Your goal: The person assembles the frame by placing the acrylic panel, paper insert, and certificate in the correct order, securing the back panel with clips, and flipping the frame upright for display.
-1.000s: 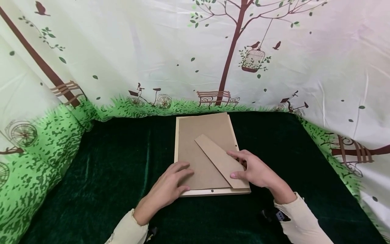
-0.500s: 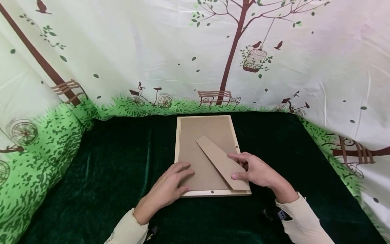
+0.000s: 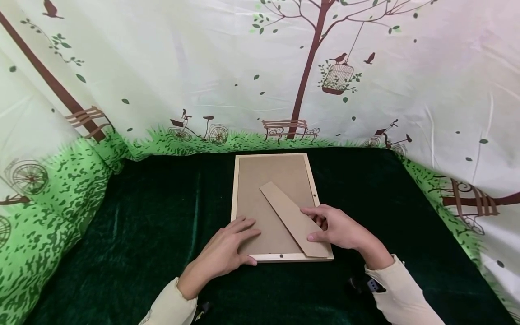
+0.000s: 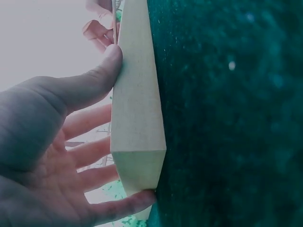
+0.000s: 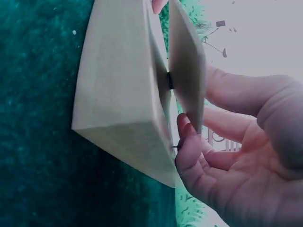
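Observation:
A picture frame [image 3: 292, 257] with a pale wooden rim lies face down, its brown backing board [image 3: 253, 176] within the rim. On that board, a slanted easel leg [image 3: 284, 212] stands slightly raised at its near right end. My right hand [image 3: 343, 229] pinches this leg between thumb and curled fingers; in the right wrist view a gap shows under the raised leg [image 5: 187, 61]. At the near left corner rests my left hand [image 3: 227, 247], fingers loosely spread over the board and rim. Its thumb touches the near edge, as the left wrist view shows. The frame's front is hidden.
Dark green velvet cloth [image 3: 162, 243] covers the table under the frame. Behind and at both sides hangs a white curtain [image 3: 195, 67] printed with trees, benches and bicycles. Small dark dots [image 3: 281, 256] mark the rim.
The backing board, which stuck out past the far right corner a second ago, now lies inside the rim. The leg's near end has shifted slightly nearer, and my left thumb has moved to the near edge.

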A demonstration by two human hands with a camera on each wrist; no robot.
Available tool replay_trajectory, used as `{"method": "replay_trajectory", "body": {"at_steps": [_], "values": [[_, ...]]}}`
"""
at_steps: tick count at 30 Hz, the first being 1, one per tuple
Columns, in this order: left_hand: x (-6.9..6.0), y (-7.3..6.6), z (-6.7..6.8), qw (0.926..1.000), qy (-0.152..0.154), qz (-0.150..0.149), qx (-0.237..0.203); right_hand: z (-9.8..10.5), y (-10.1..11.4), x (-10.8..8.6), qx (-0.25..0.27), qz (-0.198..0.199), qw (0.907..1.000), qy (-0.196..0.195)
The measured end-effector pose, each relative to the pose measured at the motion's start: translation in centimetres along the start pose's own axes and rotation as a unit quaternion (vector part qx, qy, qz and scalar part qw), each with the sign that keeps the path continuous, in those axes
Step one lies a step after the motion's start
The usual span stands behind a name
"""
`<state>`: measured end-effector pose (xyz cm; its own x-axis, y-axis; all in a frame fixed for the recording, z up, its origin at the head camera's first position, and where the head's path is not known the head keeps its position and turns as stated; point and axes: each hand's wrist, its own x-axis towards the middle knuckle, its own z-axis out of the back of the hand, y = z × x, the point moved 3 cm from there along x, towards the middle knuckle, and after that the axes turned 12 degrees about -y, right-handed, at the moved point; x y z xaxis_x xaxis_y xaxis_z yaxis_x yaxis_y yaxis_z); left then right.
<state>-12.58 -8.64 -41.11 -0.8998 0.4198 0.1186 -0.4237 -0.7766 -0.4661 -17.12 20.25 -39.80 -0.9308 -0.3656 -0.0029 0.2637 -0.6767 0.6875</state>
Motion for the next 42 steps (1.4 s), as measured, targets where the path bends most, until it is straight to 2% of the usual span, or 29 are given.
{"method": "replay_trajectory", "body": {"at_steps": [3, 5, 9, 12, 16, 19, 23, 27, 31, 36, 42], "values": [[0.0, -0.1, 0.0, 0.9997, 0.009, -0.008, 0.021, -0.2, 0.5, 0.0, -0.034, -0.009, 0.9994, -0.001], [0.0, -0.2, 0.0, 0.9992, 0.014, -0.012, 0.035, -0.1, 1.1, 0.2, -0.074, -0.005, 0.9972, 0.002], [0.3, -0.6, 0.2, 0.9976, 0.011, -0.017, 0.067, 0.5, 2.4, 1.9, -0.166, 0.027, 0.9856, 0.012], [0.6, -0.8, 0.6, 0.9955, 0.003, -0.016, 0.093, 0.9, 2.8, 5.0, -0.197, 0.037, 0.9792, 0.033], [1.1, -1.0, 0.8, 0.9931, -0.011, -0.015, 0.115, 0.9, 2.1, 10.2, -0.193, 0.010, 0.9793, 0.062], [1.2, -1.1, 0.8, 0.9921, -0.023, -0.016, 0.122, 0.6, 1.3, 13.5, -0.199, -0.011, 0.9781, 0.060], [1.5, -1.2, 0.8, 0.9922, -0.029, -0.008, 0.121, 0.9, 0.7, 16.0, -0.235, -0.040, 0.9700, 0.049], [1.7, -1.3, 0.8, 0.9931, -0.027, 0.005, 0.114, 1.4, 0.5, 17.1, -0.252, -0.060, 0.9645, 0.054], [1.4, -1.1, 0.6, 0.9940, -0.025, 0.031, 0.102, 1.3, 0.4, 17.6, -0.230, -0.065, 0.9697, 0.050], [1.2, -1.1, 0.3, 0.9957, -0.023, 0.063, 0.064, 1.3, 0.1, 17.7, -0.215, -0.074, 0.9733, 0.032], [1.2, -1.1, 0.2, 0.9959, -0.021, 0.078, 0.040, 1.5, 0.2, 18.0, -0.209, -0.067, 0.9749, 0.040]]}}
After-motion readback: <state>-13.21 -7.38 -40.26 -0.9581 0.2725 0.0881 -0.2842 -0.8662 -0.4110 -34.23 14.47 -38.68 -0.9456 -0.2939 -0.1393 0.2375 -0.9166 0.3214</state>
